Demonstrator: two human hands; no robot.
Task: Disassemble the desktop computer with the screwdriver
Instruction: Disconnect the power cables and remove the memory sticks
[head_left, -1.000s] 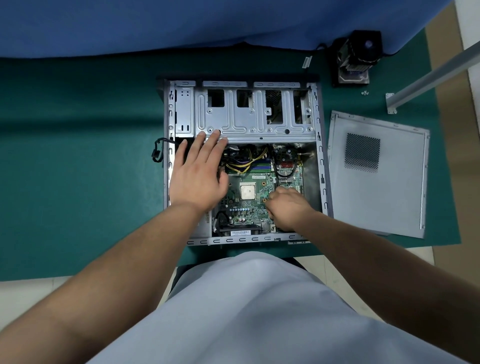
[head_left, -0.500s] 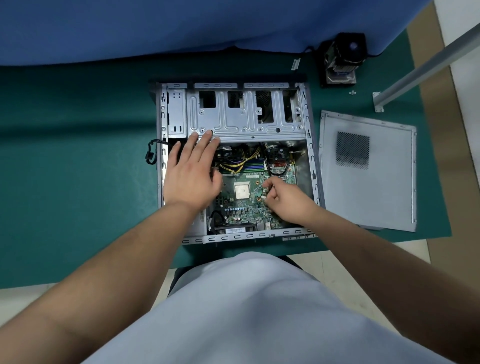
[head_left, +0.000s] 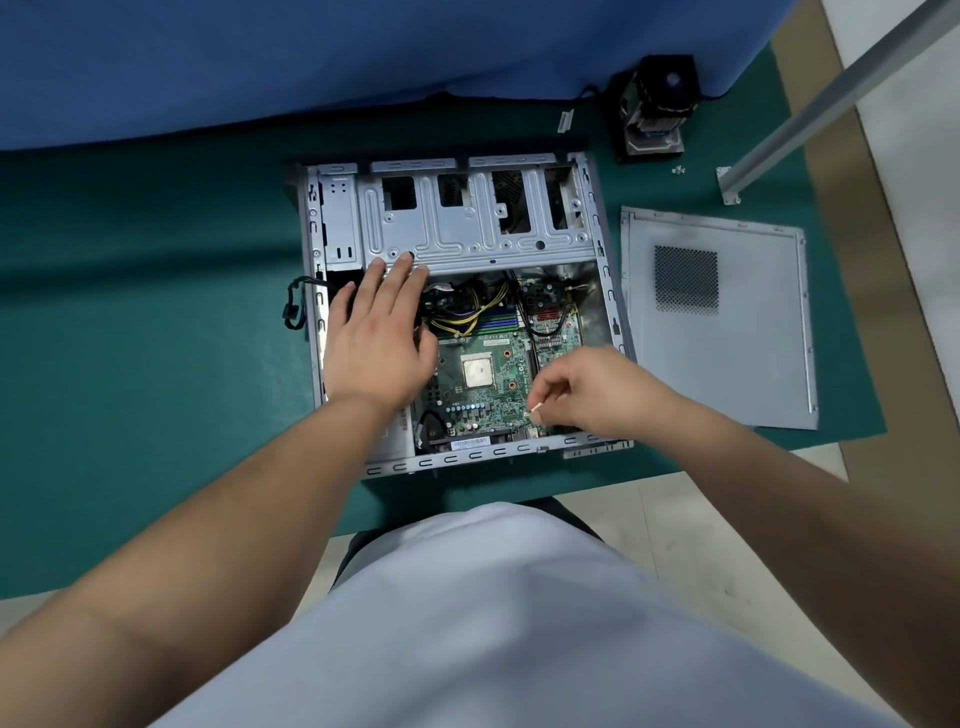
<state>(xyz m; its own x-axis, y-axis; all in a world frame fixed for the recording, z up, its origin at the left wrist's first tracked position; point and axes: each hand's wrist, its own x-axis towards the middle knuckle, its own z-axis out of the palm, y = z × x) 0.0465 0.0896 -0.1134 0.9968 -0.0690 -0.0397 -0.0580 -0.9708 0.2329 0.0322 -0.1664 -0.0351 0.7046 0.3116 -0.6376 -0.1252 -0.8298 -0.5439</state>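
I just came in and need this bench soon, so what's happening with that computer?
A person is taking apart a desktop computer case lying open on the green mat. The left hand rests flat inside it, by the drive cage. The right hand pinches something small, too small to identify, above the motherboard. The side panel and cooler already lie off to the right.

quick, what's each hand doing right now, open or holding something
Left hand: open, flat on the left side of the computer case, holding nothing.
Right hand: fingers pinched over the circuit board; whether they hold anything cannot be told.
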